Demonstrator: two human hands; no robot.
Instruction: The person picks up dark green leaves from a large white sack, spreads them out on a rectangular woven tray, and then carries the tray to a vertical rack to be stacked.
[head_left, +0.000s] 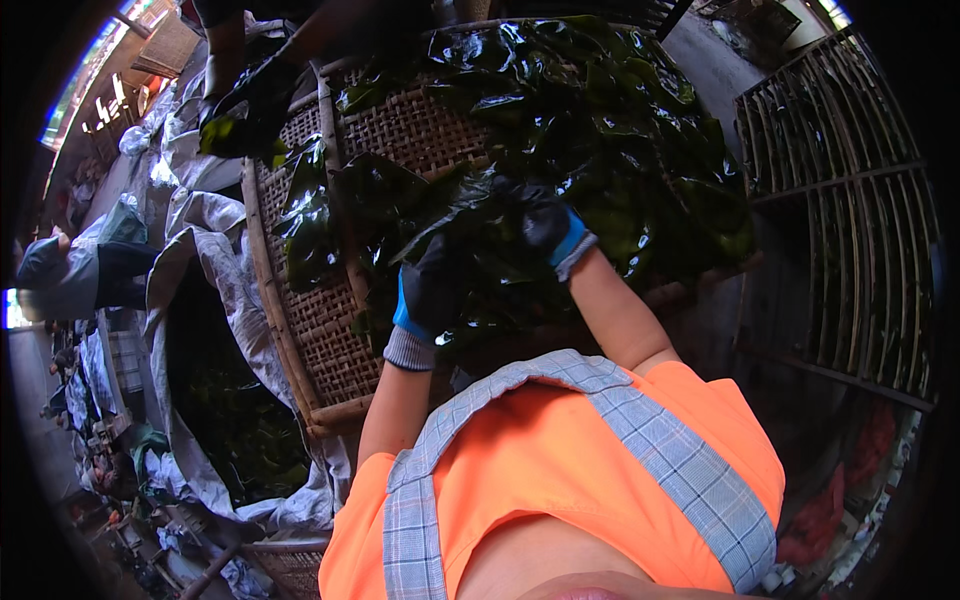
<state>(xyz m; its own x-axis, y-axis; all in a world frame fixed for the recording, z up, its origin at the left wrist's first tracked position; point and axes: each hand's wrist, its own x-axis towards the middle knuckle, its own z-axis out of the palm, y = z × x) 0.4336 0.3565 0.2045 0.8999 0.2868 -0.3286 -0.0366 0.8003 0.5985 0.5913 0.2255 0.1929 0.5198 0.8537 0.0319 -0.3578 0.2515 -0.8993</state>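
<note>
Wet, glossy dark green leafy sheets (620, 130), resembling kelp, lie in a thick, overlapping layer across a woven bamboo tray (410, 130). My left hand (432, 288), in a black glove with a blue and grey cuff, is closed at the near edge of the layer. Farther right and a little farther away, my right hand (548, 222), gloved alike, is closed too. Between them stretches a dark green sheet (455, 208), gripped by both. The dark gloves blend into the sheets, so the fingertips are hard to make out.
At upper left another person's gloved hand (250, 110) holds a green piece over the tray's far corner. A big pale sack (200, 250), with dark green stuff inside, stands open at left. Slatted racks (850, 200) rise on the right. Clutter (100, 440) lines the far left.
</note>
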